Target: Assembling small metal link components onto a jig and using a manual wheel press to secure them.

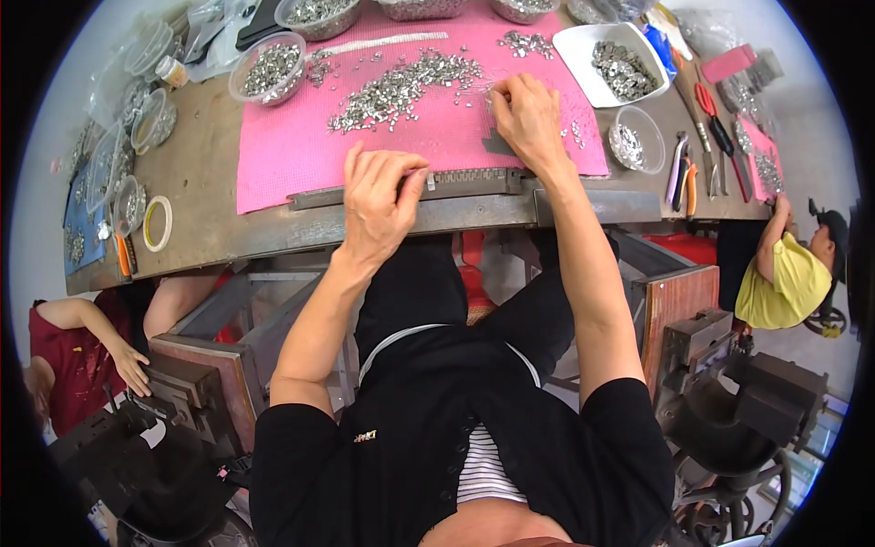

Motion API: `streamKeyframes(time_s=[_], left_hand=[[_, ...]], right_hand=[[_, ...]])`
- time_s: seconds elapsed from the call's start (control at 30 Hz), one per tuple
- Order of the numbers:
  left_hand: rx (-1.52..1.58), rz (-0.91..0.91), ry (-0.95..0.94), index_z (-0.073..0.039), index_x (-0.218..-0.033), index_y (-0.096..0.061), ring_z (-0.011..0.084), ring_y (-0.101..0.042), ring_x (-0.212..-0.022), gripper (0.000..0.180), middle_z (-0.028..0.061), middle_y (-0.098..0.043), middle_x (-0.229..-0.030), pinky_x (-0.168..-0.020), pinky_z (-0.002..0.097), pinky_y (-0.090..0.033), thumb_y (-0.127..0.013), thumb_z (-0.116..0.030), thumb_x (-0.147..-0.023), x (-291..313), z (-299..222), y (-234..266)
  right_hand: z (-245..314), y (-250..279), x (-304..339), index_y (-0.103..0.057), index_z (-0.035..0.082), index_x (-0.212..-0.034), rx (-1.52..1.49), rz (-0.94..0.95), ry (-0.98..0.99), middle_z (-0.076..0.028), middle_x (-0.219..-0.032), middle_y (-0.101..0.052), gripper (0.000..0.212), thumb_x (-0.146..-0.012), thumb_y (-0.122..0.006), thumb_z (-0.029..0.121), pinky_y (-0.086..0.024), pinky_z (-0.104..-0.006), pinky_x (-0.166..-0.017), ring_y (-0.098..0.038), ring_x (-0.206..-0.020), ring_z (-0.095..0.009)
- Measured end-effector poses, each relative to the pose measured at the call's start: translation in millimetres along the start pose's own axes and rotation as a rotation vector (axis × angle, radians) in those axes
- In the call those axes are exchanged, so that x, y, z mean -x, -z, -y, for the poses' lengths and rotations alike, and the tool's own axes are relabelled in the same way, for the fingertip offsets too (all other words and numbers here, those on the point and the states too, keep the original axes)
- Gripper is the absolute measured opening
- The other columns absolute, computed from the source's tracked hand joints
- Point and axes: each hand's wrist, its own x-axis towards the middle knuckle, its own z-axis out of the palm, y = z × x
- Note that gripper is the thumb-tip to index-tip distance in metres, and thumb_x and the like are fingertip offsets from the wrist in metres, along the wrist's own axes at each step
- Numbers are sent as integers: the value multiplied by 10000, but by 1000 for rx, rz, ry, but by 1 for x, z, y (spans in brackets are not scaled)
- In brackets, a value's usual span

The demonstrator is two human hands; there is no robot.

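At the near edge of the pink mat (273, 169), the left hand (378, 201) is half open, its fingers bent and the thumb close to the forefinger. A bright bit shows beside the thumb tip, but whether the hand pinches it I cannot tell. This hand is over the slotted strip (478, 180), whose row of slots goes toward three o'clock; probably the hand rests so to keep the strip steady.

At two o'clock from it, the right hand (529, 114) is bent nearly closed, fingertips down to the mat; what is between them is hidden, so I cannot say if it grips something.

The metal pieces (401, 91) lie in a loose heap at nine to ten o'clock from the right hand, perhaps spread flat so that single ones are easy to pick.

Farther out, the white tray (570, 46) stands at two o'clock from the right hand and the small tub (654, 137) at three, both with pieces, likely placed there for short reach. The pliers (676, 173) lie at four o'clock, seemingly put aside but reachable.
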Motion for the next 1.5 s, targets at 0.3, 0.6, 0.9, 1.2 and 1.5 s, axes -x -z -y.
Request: streamKeyframes(time_s=[0.3,0.6,0.9,1.2,1.5], left_hand=[[-209,61,116,-77,-1152,-693,315,-549,-1105,450,103,-634,-1186,-1019,476,-384,-857,-237,-764,31,32,84],[-423,64,69,-143,-1171,-717,304,-521,-1179,406,101,-603,-1239,-1032,459,-382,-834,-203,-787,44,49,85],[70,168,78,-59,-1327,-591,227,-650,-882,583,94,-653,-1026,-800,350,-551,-830,-21,-797,1,-37,114],[-92,210,-193,-127,-1106,-738,253,-542,-953,368,71,-561,-1005,-887,408,-396,-818,-271,-778,-16,-29,-30],[-143,150,-104,-135,-1150,-716,256,-567,-1144,345,52,-637,-1153,-1054,528,-288,-796,-206,-822,14,-30,-32]], right_hand=[[23,45,79,-636,50,-947,-317,27,86,-72,-869,-619,66,-896,-664,19,-407,-390,-812,-592,-845,-271],[26,38,83,-666,49,-936,-354,-36,71,-78,-921,-628,71,-880,-676,9,-419,-385,-813,-580,-880,-273],[28,38,95,-690,11,-1021,-592,-112,-261,-97,-906,-649,118,-917,-718,61,-495,-336,-732,-626,-811,-227],[15,43,116,-702,23,-1129,-69,-217,-135,-86,-949,-644,230,-910,-712,92,-432,-384,-837,-616,-900,-266],[41,52,125,-723,-25,-926,-632,-246,-234,-97,-898,-692,42,-928,-692,3,-510,-287,-690,-655,-763,-168]])
